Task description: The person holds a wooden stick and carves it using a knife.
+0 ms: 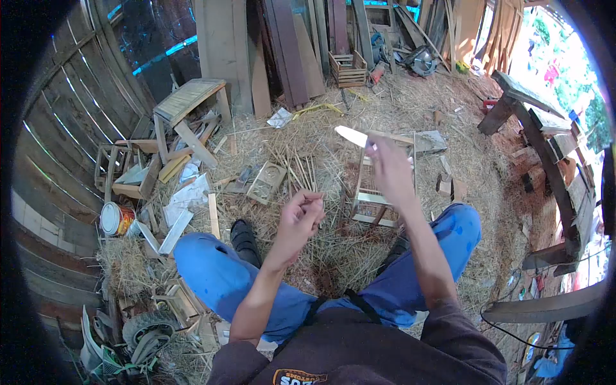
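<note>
My right hand [388,163], slightly blurred, is closed at the end of a knife [351,136]. Its bright, overexposed blade points to the upper left. Below that hand stands a small slatted wooden frame [371,198] on the straw between my feet. My left hand [300,218] is raised in front of me with fingers curled and pinched together; whatever they hold, if anything, cannot be made out. Just beyond it, several thin sticks [299,170] lie on the floor. A pale wooden piece with a cutout [266,182] lies left of the sticks.
Straw and shavings cover the floor. At left are a small wooden table [189,101], a paint can [117,219] and scrap boards. A slatted crate [348,69] and a circular saw [421,61] sit at the back. A rough bench [536,96] stands at right.
</note>
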Tool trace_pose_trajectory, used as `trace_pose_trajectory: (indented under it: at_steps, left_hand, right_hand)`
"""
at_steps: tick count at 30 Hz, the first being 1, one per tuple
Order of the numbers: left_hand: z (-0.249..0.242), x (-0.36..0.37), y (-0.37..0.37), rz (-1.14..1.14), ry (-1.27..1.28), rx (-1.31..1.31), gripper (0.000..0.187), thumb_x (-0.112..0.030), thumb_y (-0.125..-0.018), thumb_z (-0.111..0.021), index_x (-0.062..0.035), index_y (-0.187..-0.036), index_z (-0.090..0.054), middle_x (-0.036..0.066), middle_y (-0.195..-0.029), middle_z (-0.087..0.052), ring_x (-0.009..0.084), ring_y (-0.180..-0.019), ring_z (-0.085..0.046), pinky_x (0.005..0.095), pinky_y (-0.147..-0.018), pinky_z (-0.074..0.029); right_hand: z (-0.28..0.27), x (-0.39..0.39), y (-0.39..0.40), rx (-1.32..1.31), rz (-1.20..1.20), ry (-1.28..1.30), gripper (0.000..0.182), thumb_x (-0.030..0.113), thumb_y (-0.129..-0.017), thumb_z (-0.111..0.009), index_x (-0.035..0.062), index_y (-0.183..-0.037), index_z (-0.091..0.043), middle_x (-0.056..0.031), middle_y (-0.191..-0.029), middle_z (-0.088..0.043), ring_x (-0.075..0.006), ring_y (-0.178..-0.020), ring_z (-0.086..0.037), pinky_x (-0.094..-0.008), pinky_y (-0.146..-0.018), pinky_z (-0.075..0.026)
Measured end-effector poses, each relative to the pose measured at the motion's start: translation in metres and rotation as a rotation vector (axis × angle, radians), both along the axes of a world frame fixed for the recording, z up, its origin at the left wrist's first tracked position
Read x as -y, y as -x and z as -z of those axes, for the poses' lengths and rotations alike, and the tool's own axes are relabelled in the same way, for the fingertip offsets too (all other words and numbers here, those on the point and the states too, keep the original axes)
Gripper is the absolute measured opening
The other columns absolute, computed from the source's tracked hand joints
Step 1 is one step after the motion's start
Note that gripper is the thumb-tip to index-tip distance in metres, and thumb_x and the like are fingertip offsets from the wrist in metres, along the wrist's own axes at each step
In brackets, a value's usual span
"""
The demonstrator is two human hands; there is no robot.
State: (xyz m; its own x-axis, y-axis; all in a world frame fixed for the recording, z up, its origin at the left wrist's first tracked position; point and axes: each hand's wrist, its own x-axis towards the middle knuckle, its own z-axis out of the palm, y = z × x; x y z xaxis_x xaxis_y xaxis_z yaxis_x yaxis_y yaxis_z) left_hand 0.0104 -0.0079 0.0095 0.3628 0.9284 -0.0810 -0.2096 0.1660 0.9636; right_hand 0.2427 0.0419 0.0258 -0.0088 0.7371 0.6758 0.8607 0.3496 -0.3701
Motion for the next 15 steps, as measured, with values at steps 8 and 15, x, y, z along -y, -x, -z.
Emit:
trace_pose_trajectory:
  at_steps: [8, 15]
  left_hand:
    - [0.014, -0.006, 0.005, -0.106, 0.022, 0.016, 0.024, -0.018, -0.100, -0.055, -0.0042, -0.119, -0.061, -0.003, -0.076, -0.055, 0.0007, -0.059, -0.043, 0.0181, -0.048, -0.032]
    - [0.025, -0.006, -0.004, -0.161, -0.018, 0.013, 0.015, -0.014, -0.099, -0.057, -0.0043, -0.104, -0.067, -0.002, -0.076, -0.060, 0.0010, -0.061, -0.045, 0.0183, -0.049, -0.032]
  right_hand:
    - [0.002, 0.023, 0.032, 0.034, -0.262, 0.120, 0.023, 0.025, -0.096, -0.055, 0.0067, -0.111, -0.057, -0.0138, -0.087, -0.058, -0.0352, -0.082, -0.058, -0.0448, -0.074, -0.043]
    - [0.019, 0.031, 0.055, 0.050, -0.405, 0.176, 0.030, 0.028, -0.094, -0.057, 0.0026, -0.110, -0.055, -0.0141, -0.092, -0.059, -0.0343, -0.087, -0.057, -0.0433, -0.076, -0.044]
